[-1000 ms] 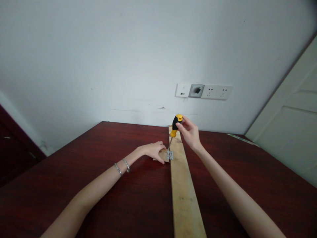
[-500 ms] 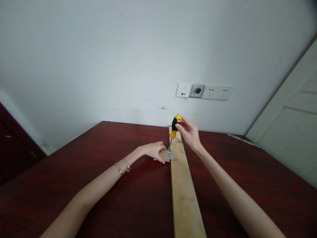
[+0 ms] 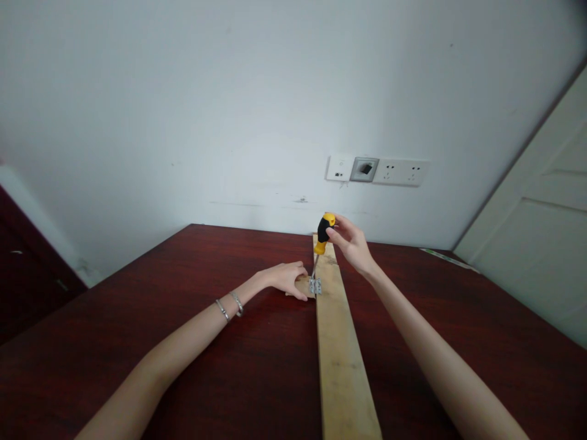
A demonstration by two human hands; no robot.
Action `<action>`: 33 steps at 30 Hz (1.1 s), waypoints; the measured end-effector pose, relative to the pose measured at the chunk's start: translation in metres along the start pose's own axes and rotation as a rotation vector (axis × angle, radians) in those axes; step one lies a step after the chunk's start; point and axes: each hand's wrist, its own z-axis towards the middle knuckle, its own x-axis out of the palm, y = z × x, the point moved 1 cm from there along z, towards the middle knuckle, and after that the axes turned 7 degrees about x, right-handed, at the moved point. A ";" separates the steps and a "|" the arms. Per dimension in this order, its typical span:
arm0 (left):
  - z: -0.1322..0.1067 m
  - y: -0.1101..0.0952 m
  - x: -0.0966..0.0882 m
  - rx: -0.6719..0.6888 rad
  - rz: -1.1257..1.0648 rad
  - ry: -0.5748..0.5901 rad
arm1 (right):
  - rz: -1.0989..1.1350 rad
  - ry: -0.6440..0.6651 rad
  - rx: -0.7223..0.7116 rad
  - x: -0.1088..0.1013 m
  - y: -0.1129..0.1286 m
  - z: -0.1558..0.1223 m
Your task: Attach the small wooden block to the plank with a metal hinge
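My right hand (image 3: 351, 243) is closed round the black and yellow handle of a screwdriver (image 3: 324, 229). The screwdriver leans slightly, its shaft running down to a small metal hinge (image 3: 315, 286). That hinge spans the seam between a long pale wooden board (image 3: 342, 354) and a small wooden block (image 3: 303, 286) at the board's left side. My left hand (image 3: 288, 278) grips the block, thumb on the near edge and fingers on the far side. Whether the tip sits in a screw is too small to tell.
Both pieces of wood lie on a dark red table (image 3: 238, 366). Behind it rises a white wall with a row of sockets (image 3: 378, 170). A thin pale strip (image 3: 449, 259) lies at the table's far right edge, near a white panelled door (image 3: 541, 244).
Hardly anything differs. Both hands keep their places on the block and the screwdriver, with only a very slight shift of the view.
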 end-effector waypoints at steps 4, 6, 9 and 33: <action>0.000 0.000 0.000 -0.004 0.009 -0.011 | 0.024 0.042 0.029 0.000 0.001 0.003; 0.000 0.000 0.000 0.002 0.008 -0.016 | 0.024 0.063 0.034 0.001 0.002 0.004; 0.000 0.002 0.001 0.017 0.005 -0.030 | 0.028 0.092 0.037 0.002 0.004 0.005; 0.002 0.001 0.004 -0.002 0.074 -0.027 | -0.567 0.146 -0.143 -0.003 0.033 0.022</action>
